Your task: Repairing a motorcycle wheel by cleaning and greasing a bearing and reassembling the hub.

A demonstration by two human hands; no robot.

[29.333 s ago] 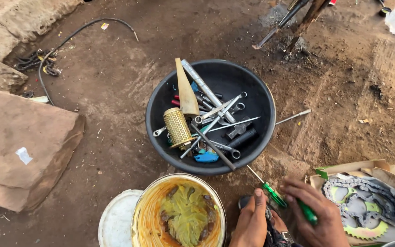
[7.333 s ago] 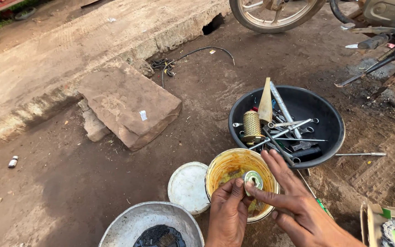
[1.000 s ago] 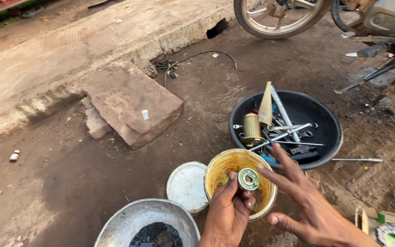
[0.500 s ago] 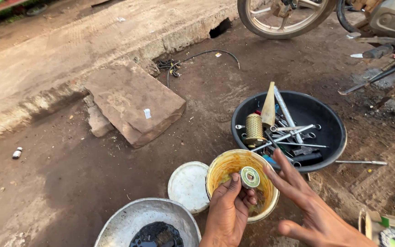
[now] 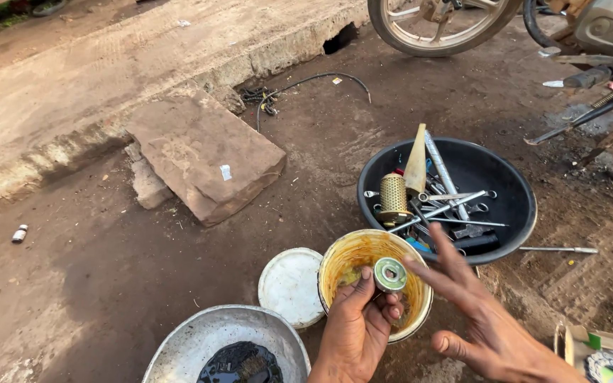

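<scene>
the motorcycle wheel is cut off by the top edge; the metal basin and cardboard box by the bottom edge.

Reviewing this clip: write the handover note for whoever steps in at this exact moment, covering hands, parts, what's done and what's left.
Left hand: pinches a small round bearing by its rim, above the yellow grease tub.
Right hand: open, fingers spread, fingertips close beside the bearing, holding nothing.
Around: white lid lies left of the tub; metal basin with dark liquid in front; black bowl of wrenches and a mesh filter behind.
Done: bearing is out and in hand.
Left: it looks greased at most lightly; not yet fitted anywhere.
</scene>
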